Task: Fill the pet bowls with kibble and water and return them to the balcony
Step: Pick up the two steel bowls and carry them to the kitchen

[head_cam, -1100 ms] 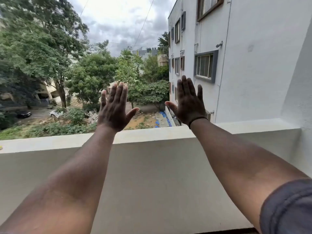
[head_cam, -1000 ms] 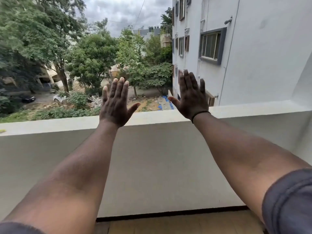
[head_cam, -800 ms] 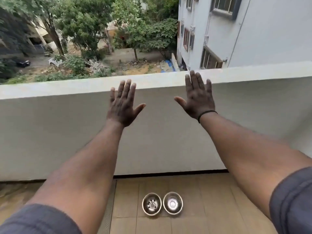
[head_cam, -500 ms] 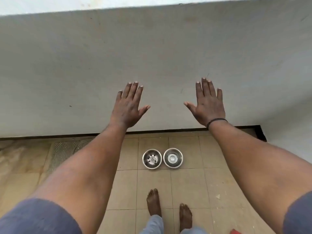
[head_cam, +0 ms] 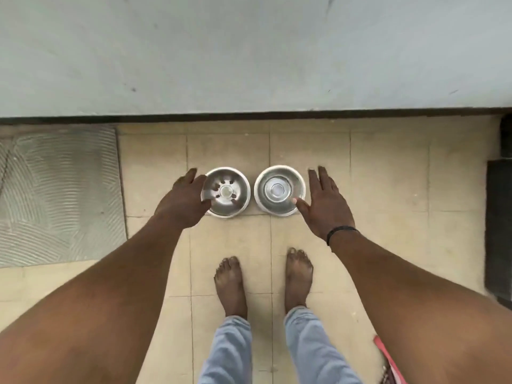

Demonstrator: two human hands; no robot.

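Note:
Two empty steel pet bowls stand side by side on the beige balcony tiles, near the wall's foot. The left bowl (head_cam: 227, 191) has raised bumps inside; the right bowl (head_cam: 278, 189) is smooth. My left hand (head_cam: 182, 202) hangs open beside the left bowl's left rim, its thumb over the rim edge. My right hand (head_cam: 325, 203) is open beside the right bowl's right rim, thumb near the rim. Neither hand grips a bowl.
The white parapet wall (head_cam: 249, 51) rises just behind the bowls. A grey ribbed mat (head_cam: 58, 195) lies at the left. A dark object (head_cam: 498, 228) stands at the right edge. My bare feet (head_cam: 263, 281) are just in front of the bowls.
The view has tilted down from the street and parapet to the floor. Both hands have dropped from held-up in front of the wall to either side of the two bowls.

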